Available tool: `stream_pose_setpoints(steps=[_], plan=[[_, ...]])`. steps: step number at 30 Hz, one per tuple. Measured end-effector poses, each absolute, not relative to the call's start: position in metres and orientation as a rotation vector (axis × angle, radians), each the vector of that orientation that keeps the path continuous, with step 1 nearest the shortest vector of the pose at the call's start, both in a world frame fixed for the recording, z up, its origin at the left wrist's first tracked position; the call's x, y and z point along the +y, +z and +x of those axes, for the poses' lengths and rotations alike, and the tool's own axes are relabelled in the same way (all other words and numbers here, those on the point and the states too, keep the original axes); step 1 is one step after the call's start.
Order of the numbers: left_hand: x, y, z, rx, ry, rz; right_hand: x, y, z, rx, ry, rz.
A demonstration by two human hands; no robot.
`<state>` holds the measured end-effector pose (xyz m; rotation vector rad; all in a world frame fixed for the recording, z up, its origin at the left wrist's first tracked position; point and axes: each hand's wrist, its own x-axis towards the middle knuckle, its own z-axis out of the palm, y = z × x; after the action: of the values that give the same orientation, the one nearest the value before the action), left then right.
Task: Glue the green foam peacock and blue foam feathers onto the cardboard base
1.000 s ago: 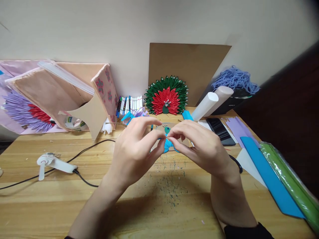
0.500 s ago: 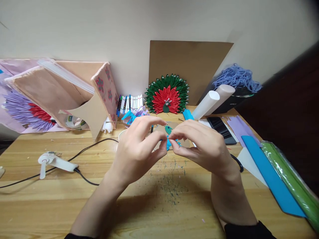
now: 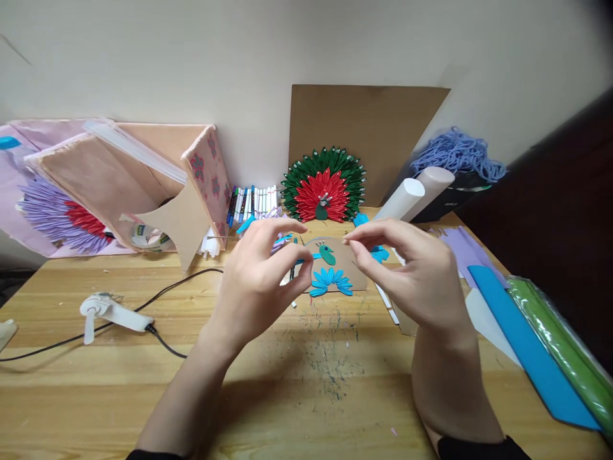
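A home craft desk: markers (image 3: 251, 201), glue gun (image 3: 112, 312), foam rolls (image 3: 412, 193) (finished paper peacock (image 3: 323, 185) against the wall).

Far left, pink boards (image 3: 96, 179) lean over a tape roll (image 3: 143, 236), beside a purple and red fan (image 3: 52, 214). On the bench (image 3: 96, 383), near left, lies a white glue gun (image 3: 115, 312) with a black cord (image 3: 182, 284). Markers (image 3: 251, 201) stand against the far wall. To their right, a green and red fan (image 3: 323, 185) leans on a brown board (image 3: 368, 128). Far right are two white rolls (image 3: 407, 191), purple yarn (image 3: 457, 153) on a black box (image 3: 447, 198), and lilac paper (image 3: 462, 246). A blue sheet (image 3: 527, 345) and a green roll (image 3: 565, 345) lie side by side at the right edge. Small flecks (image 3: 330, 364) dot the bench's near middle.
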<state>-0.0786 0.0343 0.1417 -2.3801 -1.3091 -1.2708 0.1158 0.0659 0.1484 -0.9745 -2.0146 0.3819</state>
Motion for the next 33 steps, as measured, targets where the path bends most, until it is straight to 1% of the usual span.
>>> stream_pose_setpoints(steps=[4, 6, 8, 15, 18, 20, 24, 26, 29, 33], plan=[[0.035, 0.143, -0.081, -1.271, -1.199, -2.438, 0.067, 0.146, 0.108, -1.947, 0.979, -1.033], [0.035, 0.144, -0.082, -1.254, -1.141, -2.475, 0.068, 0.145, 0.105, -1.903, 1.177, -1.023], [0.035, 0.144, -0.083, -1.237, -1.104, -2.499, 0.069, 0.144, 0.104, -1.862, 1.283, -1.007], [0.039, 0.141, -0.084, -1.185, -1.099, -2.539, 0.073, 0.137, 0.104, -1.834, 1.280, -0.999], [0.040, 0.142, -0.084, -1.206, -1.177, -2.557, 0.075, 0.135, 0.102, -1.816, 1.242, -0.997], [0.040, 0.143, -0.083, -1.331, -1.364, -2.506, 0.076, 0.136, 0.100, -1.784, 1.183, -1.000], [0.039, 0.141, -0.082, -1.837, -1.987, -2.353, 0.076, 0.137, 0.098, -1.698, 1.091, -0.999], [0.041, 0.139, -0.080, -2.055, -2.192, -2.386, 0.075, 0.138, 0.097, -1.698, 1.090, -0.983], [0.043, 0.136, -0.077, -2.205, -2.350, -2.423, 0.074, 0.137, 0.095, -1.730, 1.094, -0.953], [0.044, 0.137, -0.074, -2.210, -2.480, -2.315, 0.070, 0.137, 0.094, -1.742, 1.031, -0.947]])
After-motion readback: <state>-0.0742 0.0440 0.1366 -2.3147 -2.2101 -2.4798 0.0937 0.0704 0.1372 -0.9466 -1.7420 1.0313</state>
